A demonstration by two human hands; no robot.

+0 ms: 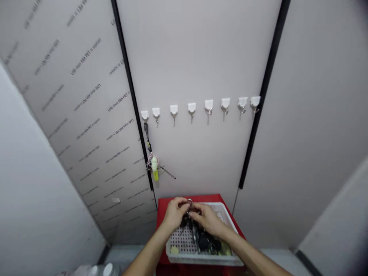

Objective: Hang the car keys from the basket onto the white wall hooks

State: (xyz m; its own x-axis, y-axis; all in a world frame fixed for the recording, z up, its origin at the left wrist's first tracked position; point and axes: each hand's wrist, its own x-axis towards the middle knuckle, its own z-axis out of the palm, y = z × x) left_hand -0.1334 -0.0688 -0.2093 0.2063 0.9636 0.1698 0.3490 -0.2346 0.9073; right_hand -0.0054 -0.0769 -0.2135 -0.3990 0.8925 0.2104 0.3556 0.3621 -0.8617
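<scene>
Over a white perforated basket (204,261), my left hand (174,213) and my right hand (209,220) meet with closed fingertips on a keychain. A metal ring (189,201) shows above the fingers, and dark pieces (185,221) dangle below them. The fingers cover much of it. Inside the basket, beneath my right hand, lie several black objects (204,242) with metal rings, a yellow-green item (225,250) and a small pale yellow piece (174,250). The basket stands on a red surface (161,207).
Several white adhesive hooks (191,107) run in a row across the pale wall panel. From the leftmost hangs a black strap (147,134) with a pale green and yellow charm (154,164). Black strips (264,92) border the panel. White-lidded containers (108,269) stand at lower left.
</scene>
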